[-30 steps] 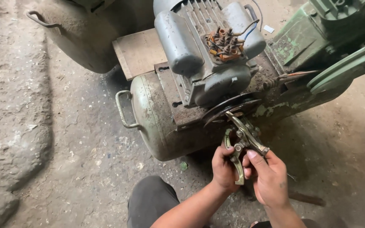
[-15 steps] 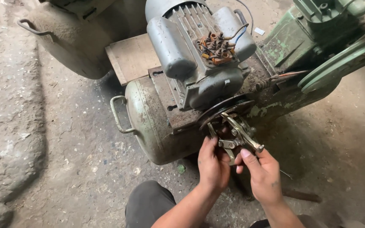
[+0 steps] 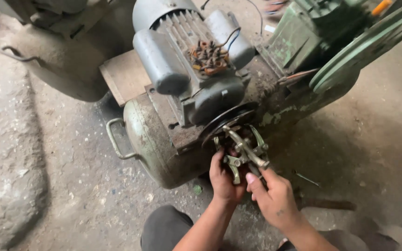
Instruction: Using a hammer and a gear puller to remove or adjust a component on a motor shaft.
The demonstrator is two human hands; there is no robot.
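A metal gear puller (image 3: 243,151) with hooked arms and a centre screw sits against the black pulley (image 3: 226,120) of a grey electric motor (image 3: 191,69). My left hand (image 3: 223,179) grips the puller's lower arm from beneath. My right hand (image 3: 275,197) holds the near end of the centre screw with its fingertips. The motor is mounted on a worn pale-green tank (image 3: 152,144) and has exposed terminals with loose wires on top.
A green compressor pump with a large flywheel (image 3: 364,46) stands at the right of the tank. A tank handle (image 3: 113,139) sticks out on the left. Another rusty tank (image 3: 56,60) lies behind. My knee (image 3: 164,230) rests on the dirty concrete floor (image 3: 47,186).
Both hands carried the puller up from below the pulley and set it against the pulley. The view has shifted closer to the motor.
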